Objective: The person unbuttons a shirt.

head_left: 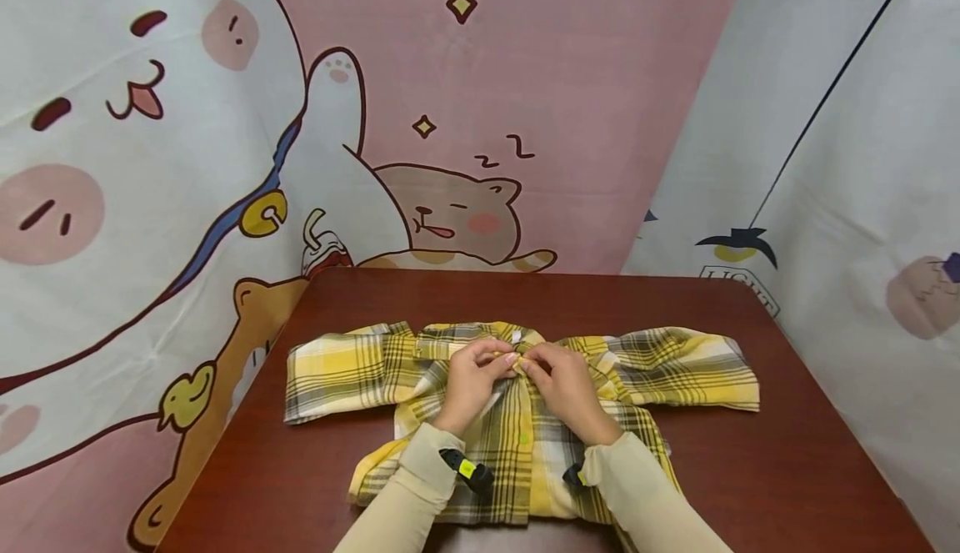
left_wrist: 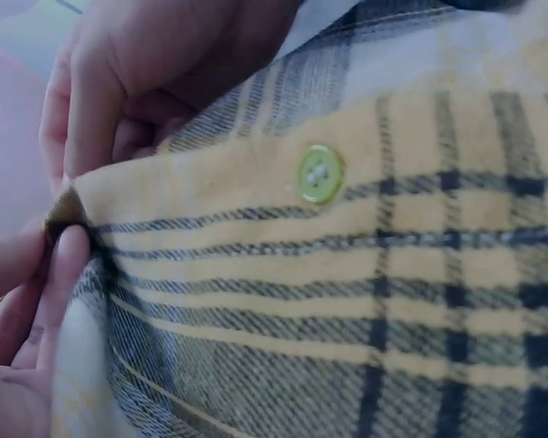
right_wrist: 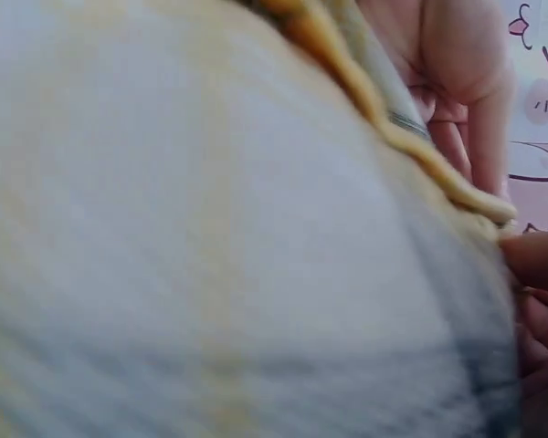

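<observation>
A yellow, grey and white plaid shirt (head_left: 510, 470) lies front up, its sleeves spread to both sides. At the top of its front, just under the collar, my left hand (head_left: 467, 386) and right hand (head_left: 570, 390) meet, fingertips nearly together. Each pinches the cloth at the front edge, thumb against fingers. A raised fold of yellow cloth (right_wrist: 429, 169) runs up to the fingertips in the right wrist view. Whatever lies between the fingertips is hidden. Further down the front band, a green button (left_wrist: 320, 173) shows in the left wrist view.
The shirt rests on a reddish-brown table (head_left: 780, 470). A white label (head_left: 517, 336) shows inside the collar. Behind the table hangs a cartoon-printed cloth (head_left: 570, 77). Dark wrist straps (head_left: 468, 470) sit over the cream sleeves (head_left: 401, 495).
</observation>
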A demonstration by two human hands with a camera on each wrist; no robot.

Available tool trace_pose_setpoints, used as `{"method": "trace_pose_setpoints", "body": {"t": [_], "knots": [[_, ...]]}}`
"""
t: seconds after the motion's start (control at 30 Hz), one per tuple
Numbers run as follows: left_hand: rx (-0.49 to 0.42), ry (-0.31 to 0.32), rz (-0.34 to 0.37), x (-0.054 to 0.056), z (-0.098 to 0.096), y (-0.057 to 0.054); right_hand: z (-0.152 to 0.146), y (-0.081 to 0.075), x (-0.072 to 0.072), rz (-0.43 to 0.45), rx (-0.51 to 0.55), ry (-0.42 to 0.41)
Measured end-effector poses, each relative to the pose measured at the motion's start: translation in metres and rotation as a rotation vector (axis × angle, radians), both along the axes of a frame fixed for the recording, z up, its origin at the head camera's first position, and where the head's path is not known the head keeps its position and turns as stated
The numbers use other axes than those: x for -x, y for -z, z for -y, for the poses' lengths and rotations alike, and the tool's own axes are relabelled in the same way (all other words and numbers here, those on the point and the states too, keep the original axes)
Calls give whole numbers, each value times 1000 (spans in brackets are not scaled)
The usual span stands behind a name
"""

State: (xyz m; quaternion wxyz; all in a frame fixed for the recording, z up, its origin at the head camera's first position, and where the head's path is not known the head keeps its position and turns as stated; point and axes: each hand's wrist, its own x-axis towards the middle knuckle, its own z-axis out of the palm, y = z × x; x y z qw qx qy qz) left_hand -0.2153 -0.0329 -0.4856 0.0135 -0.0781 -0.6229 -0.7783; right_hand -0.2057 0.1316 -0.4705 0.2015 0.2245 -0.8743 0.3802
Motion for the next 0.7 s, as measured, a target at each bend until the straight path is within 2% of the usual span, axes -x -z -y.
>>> {"method": "trace_pose_setpoints", "body": {"t": [0.17, 0.27, 0.4, 0.5, 0.7], "knots": [[-66, 21, 108, 1, -2, 3, 2, 10, -1, -90, 41, 16], [-8, 22, 107, 0, -1, 0, 4, 13, -1, -162, 3, 38], [90, -12, 79, -11, 1, -24, 5, 12, -1, -216, -22, 45], [78, -27, 89, -17, 1, -38, 6, 11, 0, -200, 12, 32], [-35, -29, 130, -4, 1, -17, 5, 11, 1, -136, 154, -1]]}}
